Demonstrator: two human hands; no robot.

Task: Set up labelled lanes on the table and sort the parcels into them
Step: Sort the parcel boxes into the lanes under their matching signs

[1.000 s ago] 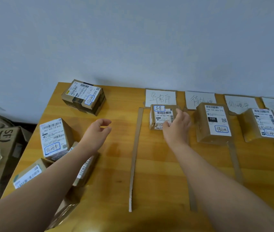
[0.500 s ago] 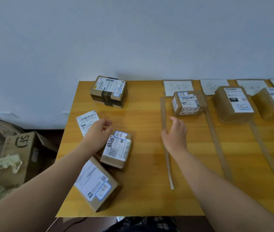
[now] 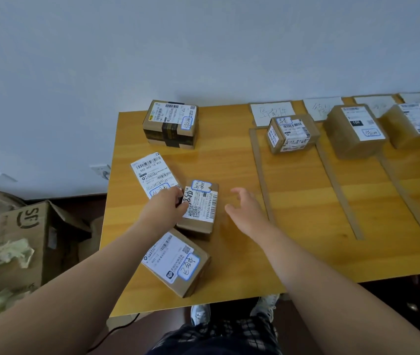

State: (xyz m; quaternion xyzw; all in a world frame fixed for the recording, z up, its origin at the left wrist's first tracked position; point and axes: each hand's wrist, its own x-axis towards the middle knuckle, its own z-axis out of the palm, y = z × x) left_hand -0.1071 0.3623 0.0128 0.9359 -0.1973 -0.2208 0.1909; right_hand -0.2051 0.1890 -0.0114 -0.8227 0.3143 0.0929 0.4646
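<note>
- Both hands have moved in the last half second. The left hand (image 3: 168,208) has closed in and now curls its fingers over the left side of the small parcel (image 3: 201,208). The right hand (image 3: 244,208) has come back from the first strip (image 3: 261,175) and hovers just beside that parcel's right side, fingers spread, not touching.
- What does that tell you?
- I judge the last drop is finished and this is the next pick-up. The small parcel lies near the left edge of the table (image 3: 293,239), well apart from the lanes.
- Count for me, left to right.
- I count four unsorted: the white-labelled parcel (image 3: 152,172) at the left edge, the taped parcel (image 3: 170,123) at the far left corner, the nearest parcel (image 3: 175,262) by the front edge, and the small parcel. Four label cards (image 3: 271,112) line the far edge. Three parcels are sorted, one per lane: the first-lane parcel (image 3: 291,134), the second-lane parcel (image 3: 355,130) and the third-lane parcel (image 3: 411,124). A brown corner at the right edge may be a fourth, but I can't tell. I see three strips whole and part of another.
</note>
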